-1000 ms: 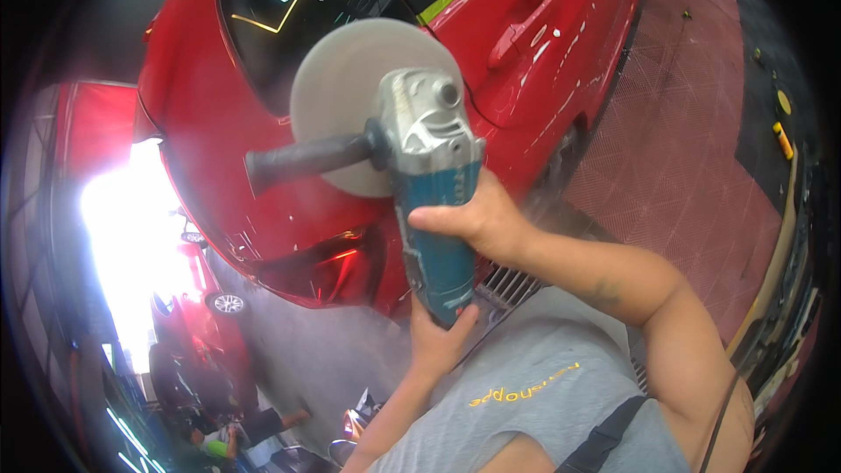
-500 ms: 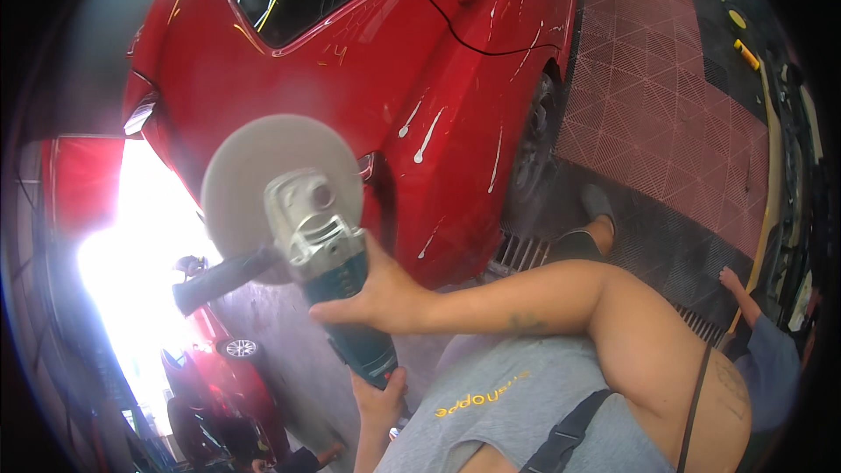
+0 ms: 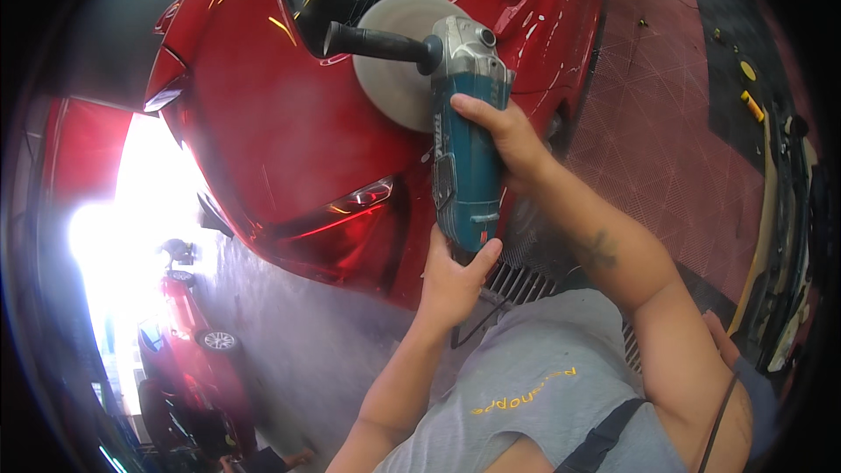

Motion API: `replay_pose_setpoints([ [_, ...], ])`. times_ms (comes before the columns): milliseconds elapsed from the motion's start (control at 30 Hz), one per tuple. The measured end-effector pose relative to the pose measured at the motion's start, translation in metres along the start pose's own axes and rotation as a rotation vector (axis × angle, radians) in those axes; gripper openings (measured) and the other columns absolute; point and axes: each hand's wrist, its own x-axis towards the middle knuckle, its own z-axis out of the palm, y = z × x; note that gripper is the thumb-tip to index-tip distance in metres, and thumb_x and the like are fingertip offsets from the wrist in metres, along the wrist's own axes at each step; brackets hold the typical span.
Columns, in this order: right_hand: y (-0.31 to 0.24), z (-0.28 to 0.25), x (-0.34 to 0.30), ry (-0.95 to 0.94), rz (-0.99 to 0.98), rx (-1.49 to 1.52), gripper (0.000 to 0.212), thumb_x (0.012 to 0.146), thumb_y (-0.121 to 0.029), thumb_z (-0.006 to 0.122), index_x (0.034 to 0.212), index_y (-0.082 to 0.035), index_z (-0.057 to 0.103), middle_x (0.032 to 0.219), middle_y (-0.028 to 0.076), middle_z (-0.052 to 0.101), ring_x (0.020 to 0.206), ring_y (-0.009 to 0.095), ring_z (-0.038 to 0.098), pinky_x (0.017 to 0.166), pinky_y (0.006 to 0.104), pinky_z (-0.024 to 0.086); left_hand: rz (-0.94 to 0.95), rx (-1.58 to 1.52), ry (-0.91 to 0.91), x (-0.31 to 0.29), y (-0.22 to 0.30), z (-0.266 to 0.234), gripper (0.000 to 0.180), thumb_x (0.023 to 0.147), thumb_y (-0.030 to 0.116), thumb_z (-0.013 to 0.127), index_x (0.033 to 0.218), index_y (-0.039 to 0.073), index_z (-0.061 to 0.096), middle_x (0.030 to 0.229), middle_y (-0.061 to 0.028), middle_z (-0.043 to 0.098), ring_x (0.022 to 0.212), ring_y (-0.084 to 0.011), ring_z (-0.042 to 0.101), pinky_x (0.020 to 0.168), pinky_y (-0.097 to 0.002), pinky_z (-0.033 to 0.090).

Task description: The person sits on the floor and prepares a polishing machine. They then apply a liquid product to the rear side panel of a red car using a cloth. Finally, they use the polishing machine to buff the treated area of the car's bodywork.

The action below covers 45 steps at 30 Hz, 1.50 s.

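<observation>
A teal car polisher (image 3: 469, 158) with a grey metal head is held up in front of me. Its round pale pad (image 3: 385, 79) lies over the side of a red car (image 3: 254, 123), near the dark rear window; whether the pad touches the paint I cannot tell. My right hand (image 3: 517, 144) wraps round the body below the head, thumb on top. My left hand (image 3: 451, 285) grips the rear end from below. Sticking out to the left is a black side handle (image 3: 377, 42), which neither hand holds. Pad and polisher hide part of the panel.
The car's tail light (image 3: 359, 197) faces the lower middle. A metal floor grate (image 3: 521, 285) runs beside me, with reddish floor tiles (image 3: 657, 140) to the right. Another red car (image 3: 193, 333) stands at lower left. A co-worker's arm (image 3: 720, 337) shows at right, partly hidden behind mine.
The polisher has moved up and right in the view and turned more upright, with both hands still on it. White drops seen on the red panel are now mostly covered.
</observation>
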Motion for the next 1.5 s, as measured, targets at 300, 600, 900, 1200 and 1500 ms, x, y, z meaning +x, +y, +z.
replay_pose_setpoints([
  [300,0.057,0.112,-0.031,-0.090,-0.097,-0.246,0.093,0.077,-0.036,0.098,0.143,0.005,0.047,0.121,0.016,0.068,0.108,0.024,0.071,0.094,0.0387,0.060,0.000,-0.068,0.321,-0.079,-0.049,-0.046,0.040,0.091,0.016,0.084,0.118,0.004,0.058,0.088,-0.0054,0.063,0.062,-0.0135,0.062,0.055,-0.0306,0.052],
  [600,0.076,0.179,-0.062,-0.279,-0.181,-0.524,0.121,0.081,-0.041,0.092,0.165,0.001,0.017,0.143,0.032,0.056,0.133,0.039,0.062,0.114,0.0453,0.049,0.065,-0.262,0.431,-0.099,-0.065,-0.086,0.011,0.090,0.005,0.077,0.094,0.001,0.067,0.072,-0.0065,0.065,0.055,-0.0178,0.064,0.053,-0.0323,0.054],
  [900,0.054,0.140,-0.030,-0.103,-0.304,-0.443,0.108,0.086,-0.031,0.090,0.163,-0.004,0.020,0.144,0.022,0.056,0.137,0.029,0.059,0.114,0.0436,0.050,0.145,-0.165,0.278,-0.048,-0.012,-0.080,0.043,0.091,0.008,0.081,0.125,0.003,0.055,0.090,-0.0052,0.065,0.061,-0.0137,0.063,0.054,-0.0289,0.054],
  [1200,0.097,0.132,-0.085,-0.226,-0.136,-0.462,0.125,0.083,-0.037,0.093,0.170,-0.007,0.008,0.154,0.026,0.053,0.143,0.038,0.057,0.121,0.0457,0.043,0.101,-0.138,0.295,-0.092,-0.098,-0.073,0.033,0.090,0.006,0.081,0.116,0.001,0.060,0.084,-0.0053,0.065,0.061,-0.0157,0.065,0.056,-0.0312,0.055],
  [1500,0.074,0.127,-0.067,-0.257,-0.224,-0.514,0.119,0.086,-0.041,0.089,0.170,-0.008,0.010,0.147,0.031,0.058,0.137,0.043,0.062,0.117,0.0479,0.047,0.241,-0.061,0.382,-0.065,-0.096,-0.055,0.030,0.093,0.004,0.078,0.118,0.000,0.062,0.086,-0.0062,0.068,0.059,-0.0158,0.065,0.055,-0.0310,0.054],
])
